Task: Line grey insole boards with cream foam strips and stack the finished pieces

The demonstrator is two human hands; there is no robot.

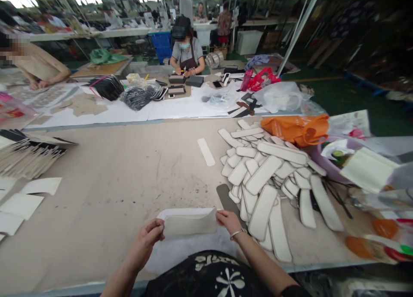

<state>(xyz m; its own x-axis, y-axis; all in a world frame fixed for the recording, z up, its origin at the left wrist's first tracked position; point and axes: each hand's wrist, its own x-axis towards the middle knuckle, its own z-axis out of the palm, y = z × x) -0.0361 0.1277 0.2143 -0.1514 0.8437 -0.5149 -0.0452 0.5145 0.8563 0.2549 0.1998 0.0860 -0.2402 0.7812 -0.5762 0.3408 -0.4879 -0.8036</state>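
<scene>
Strip [190, 225] smooth and matt.

The two bare hands of the wearer, seen from above. The left hand [147, 237] points inward and away from the body, its thumb and curled fingers drawn together in a pinch at the fingertips. The left forearm [122, 273], bare, rises obliquely from the lower edge of the view. The right hand [230, 221] faces it at nearly the same level, fingertips directed toward the left hand and likewise closed in a pinch. A thin, pale, ring-shaped bracelet [238, 234] encircles the right wrist. The bare right forearm [263, 262] slants down to a black fabric sleeve [293, 291]. The hands are apart, before the torso.
</scene>
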